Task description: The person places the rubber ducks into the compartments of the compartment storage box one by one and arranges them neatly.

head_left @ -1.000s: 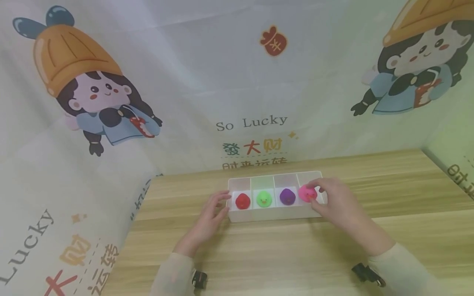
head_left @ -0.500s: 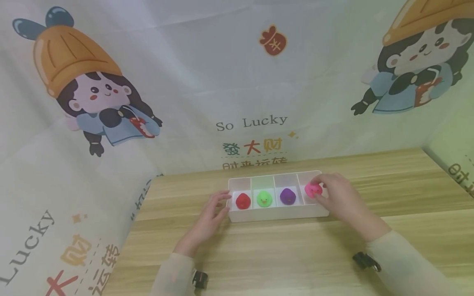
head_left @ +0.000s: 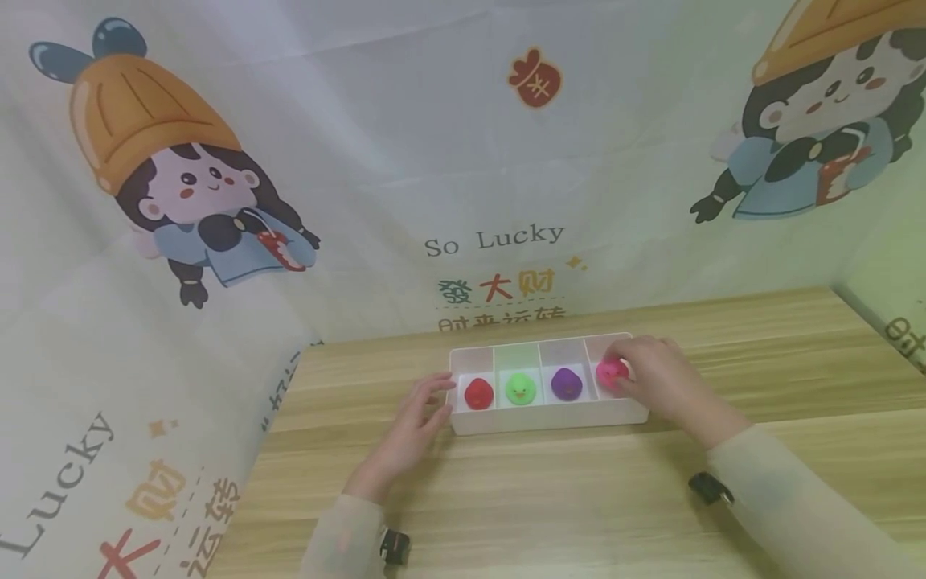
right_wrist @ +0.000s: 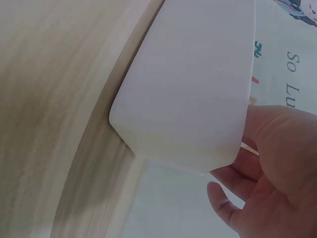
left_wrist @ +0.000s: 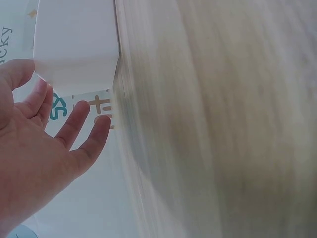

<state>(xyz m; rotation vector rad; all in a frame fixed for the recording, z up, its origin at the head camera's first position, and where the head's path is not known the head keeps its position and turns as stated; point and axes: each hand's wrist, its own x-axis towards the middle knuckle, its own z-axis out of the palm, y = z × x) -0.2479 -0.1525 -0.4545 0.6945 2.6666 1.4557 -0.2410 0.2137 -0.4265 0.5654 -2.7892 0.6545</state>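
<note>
A long white box (head_left: 546, 417) with a row of compartments stands on the table in the head view. It holds a red toy duck (head_left: 479, 394), a green toy duck (head_left: 520, 389) and a purple toy duck (head_left: 567, 384), each in its own compartment. My right hand (head_left: 661, 382) pinches a pink toy duck (head_left: 611, 372) inside the rightmost compartment. The box wall hides that duck in the right wrist view, where the hand (right_wrist: 282, 168) reaches over the rim. Loosely spread, the fingers of my left hand (head_left: 408, 422) rest at the box's left end; its thumb touches the rim.
The wooden table (head_left: 535, 498) extends in front of the box and to both sides. A printed white cloth (head_left: 376, 161) hangs behind it and along the left side. Black wrist mounts (head_left: 395, 547) show below both forearms.
My right hand has carried the pink duck slightly right, away from the divider and into the end compartment, and its fingers now cover more of it. The left hand stays at the box's left end.
</note>
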